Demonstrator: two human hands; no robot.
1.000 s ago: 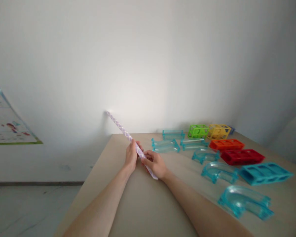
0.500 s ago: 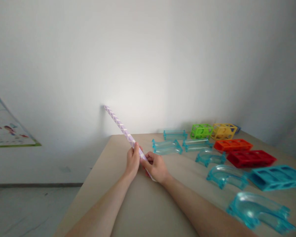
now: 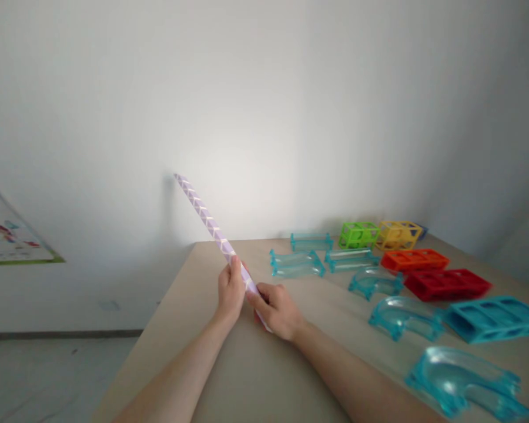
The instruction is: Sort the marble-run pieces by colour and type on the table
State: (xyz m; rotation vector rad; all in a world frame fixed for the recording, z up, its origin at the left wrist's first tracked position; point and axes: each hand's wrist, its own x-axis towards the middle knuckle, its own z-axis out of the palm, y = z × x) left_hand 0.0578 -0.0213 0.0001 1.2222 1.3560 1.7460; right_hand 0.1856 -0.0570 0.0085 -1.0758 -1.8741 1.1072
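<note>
A long, straight snake puzzle (image 3: 205, 216), pale purple with white zigzag lines, slants from the lower middle up to the left. Around its middle-lower part my left hand (image 3: 231, 288) is closed, thumb on top. Lower down, my right hand (image 3: 278, 310) grips the near end between thumb and bent fingers; part of that end is hidden behind the hand. The puzzle is held above the table (image 3: 194, 288), its far tip in front of the wall.
Several clear teal track pieces (image 3: 297, 264) lie along the table's right half. Beyond them are a green frame block (image 3: 358, 235), a yellow one (image 3: 397, 236), an orange block (image 3: 414, 259), a red block (image 3: 447, 284) and a teal block (image 3: 498, 318). A poster (image 3: 9, 235) hangs at left.
The snake puzzle's far tip has moved up and to the left. My left hand has moved slightly left with it; my right hand keeps hold of the near end.
</note>
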